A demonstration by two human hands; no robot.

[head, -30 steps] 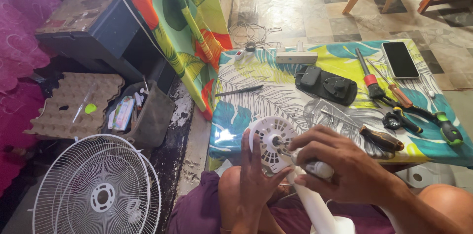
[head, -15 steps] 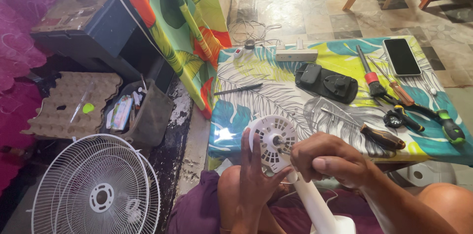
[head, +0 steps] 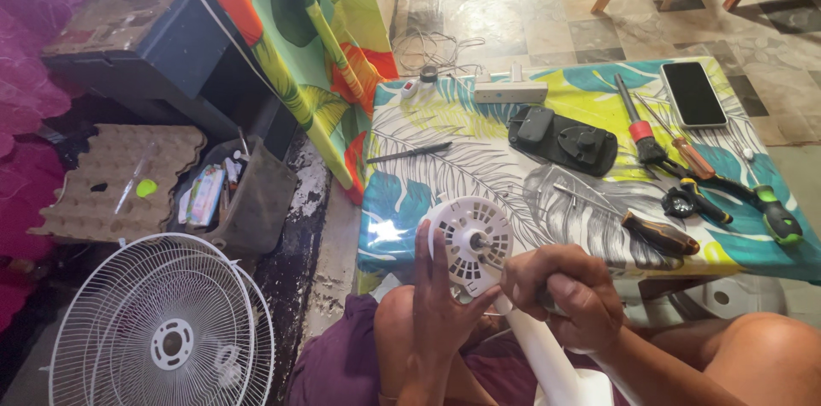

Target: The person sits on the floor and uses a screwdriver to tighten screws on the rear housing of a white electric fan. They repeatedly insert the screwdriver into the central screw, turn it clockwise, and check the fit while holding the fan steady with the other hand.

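White plastic makes up the round fan motor housing (head: 468, 245) that sits at the person's lap, just off the near edge of the bench (head: 428, 192), with its vented face turned up toward the camera. The left hand (head: 440, 303) lies flat against the housing's lower left side, fingers stretched upward and together, thumb out to the right, so it props the part steady from below. The right hand (head: 569, 295) is curled into a loose fist at the housing's right edge, where the white neck (head: 547, 355) of the fan stand runs down between the knees; the fingers are folded in, and whether they pinch a small tool or screw is hidden, so I cannot tell. Holding it this way, I judge, keeps the face in view while the fist works at the rim.

On the bench's leaf-print cloth the tools lie within reach of the right side: a brown-handled screwdriver (head: 658, 233) nearest, then pliers (head: 697, 201), a green-handled screwdriver (head: 774, 214), and a small brush with a red band (head: 637, 128). A black pouch (head: 564, 141) sits mid-bench, a phone (head: 693, 94) at the far right, and a dark pen-like tool (head: 410, 153) to the left. On the floor at left lean the white wire fan guards (head: 158, 333), beside an egg tray (head: 111, 184).
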